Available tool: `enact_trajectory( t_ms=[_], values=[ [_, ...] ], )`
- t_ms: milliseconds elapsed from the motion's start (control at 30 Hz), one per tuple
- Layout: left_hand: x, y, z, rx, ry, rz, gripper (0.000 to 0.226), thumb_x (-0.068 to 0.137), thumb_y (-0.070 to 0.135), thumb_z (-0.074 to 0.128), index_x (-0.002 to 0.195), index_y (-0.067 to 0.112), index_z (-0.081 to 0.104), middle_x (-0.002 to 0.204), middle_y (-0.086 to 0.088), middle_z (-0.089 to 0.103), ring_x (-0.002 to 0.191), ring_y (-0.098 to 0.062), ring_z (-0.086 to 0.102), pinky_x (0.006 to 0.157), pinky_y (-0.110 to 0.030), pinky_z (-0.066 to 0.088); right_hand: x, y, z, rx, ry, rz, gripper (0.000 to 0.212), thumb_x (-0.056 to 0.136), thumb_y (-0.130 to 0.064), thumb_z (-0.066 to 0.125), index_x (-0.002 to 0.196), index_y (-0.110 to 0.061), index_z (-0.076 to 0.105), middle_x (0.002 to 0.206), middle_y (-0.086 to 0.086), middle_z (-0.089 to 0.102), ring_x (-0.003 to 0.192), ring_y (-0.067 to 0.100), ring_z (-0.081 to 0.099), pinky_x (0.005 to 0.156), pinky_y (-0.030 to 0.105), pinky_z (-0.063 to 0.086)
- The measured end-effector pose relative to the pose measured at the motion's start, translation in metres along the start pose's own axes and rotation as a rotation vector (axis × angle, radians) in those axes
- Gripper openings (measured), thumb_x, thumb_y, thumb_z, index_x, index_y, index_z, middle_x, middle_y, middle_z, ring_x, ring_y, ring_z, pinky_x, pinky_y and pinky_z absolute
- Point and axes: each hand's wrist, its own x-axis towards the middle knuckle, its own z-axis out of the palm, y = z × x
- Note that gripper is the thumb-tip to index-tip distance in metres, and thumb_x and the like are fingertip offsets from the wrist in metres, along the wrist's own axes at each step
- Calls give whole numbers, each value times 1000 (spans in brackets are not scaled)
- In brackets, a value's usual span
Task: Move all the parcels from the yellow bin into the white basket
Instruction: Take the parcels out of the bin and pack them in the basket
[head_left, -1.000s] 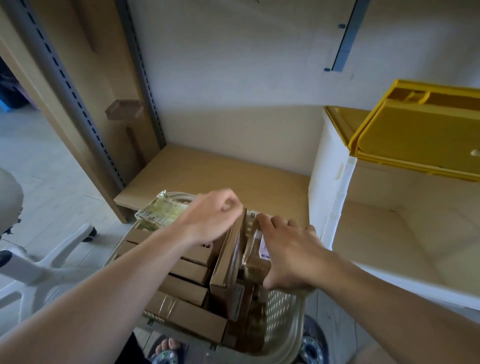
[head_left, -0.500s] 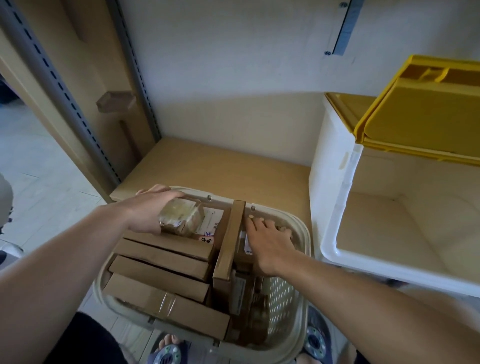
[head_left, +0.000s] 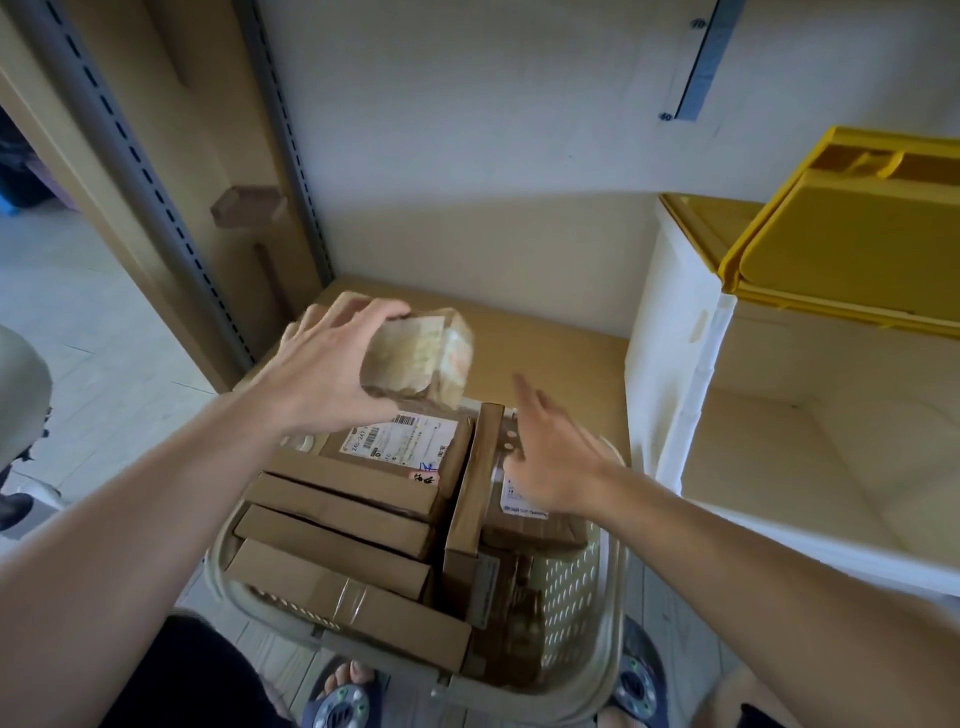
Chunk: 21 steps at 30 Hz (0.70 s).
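Tape-wrapped and glossy, the small parcel (head_left: 418, 358) is hanging at centre frame above the white basket (head_left: 582, 618), where the left hand (head_left: 332, 374) is gripping it by its near end, fingers curled over the top. It is probably light, slightly yielding and slick, so holding across opposite faces seems safest. The right hand (head_left: 550, 457) is hovering with fingers spread over packed cardboard parcels (head_left: 337, 525).

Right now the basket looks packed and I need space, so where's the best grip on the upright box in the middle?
Pinch the upright box by its exposed top edge, coming straight down from above. It stands on edge between the flat stack and the right-side parcels, so only that top edge seems free.
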Motion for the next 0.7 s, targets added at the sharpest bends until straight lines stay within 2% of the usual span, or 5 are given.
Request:
enact_trajectory(
  t_ms=[133, 267, 467, 567, 700],
  values=[
    [-13, 47, -12, 60, -68, 176, 95, 60, 66, 61, 147, 42, 29, 137, 11, 41, 122, -20, 37, 109, -52, 36, -25, -7, -31, 193, 174, -126, 122, 77, -37, 80, 163, -24, -5, 161, -4, 28, 144, 14, 35, 114, 25, 25],
    [-21, 79, -8, 140, -92, 307, 94, 64, 68, 68, 147, 36, 36, 130, 15, 43, 114, -14, 36, 102, -40, 39, -41, -4, -39, 86, 231, -160, 115, 66, -59, 81, 158, -25, 20, 145, -7, 44, 133, 16, 41, 116, 39, 37],
    [-24, 86, 10, -158, -479, 349, 79, 72, 67, 81, 140, 46, 47, 129, 24, 45, 113, 2, 52, 92, -22, 45, -73, 4, -39, -322, -200, -112, 81, 73, -56, 74, 140, -26, 42, 123, -7, 48, 118, 17, 46, 90, 34, 42],
    [-20, 80, 16, -170, -465, 341, 83, 79, 65, 75, 150, 45, 38, 146, 27, 38, 128, 5, 45, 101, -20, 38, -81, 3, -26, -604, -330, -134, 71, 77, -61, 72, 129, -17, 53, 125, 1, 50, 112, 20, 42, 96, 41, 40],
    [-15, 80, 35, -52, -571, 362, 69, 94, 48, 68, 155, 38, 36, 160, 19, 32, 145, -1, 31, 120, -27, 27, -72, 6, 10, -481, -330, -118, 74, 76, -57, 78, 128, -11, 51, 128, 7, 48, 113, 25, 46, 96, 45, 49]
  ],
)
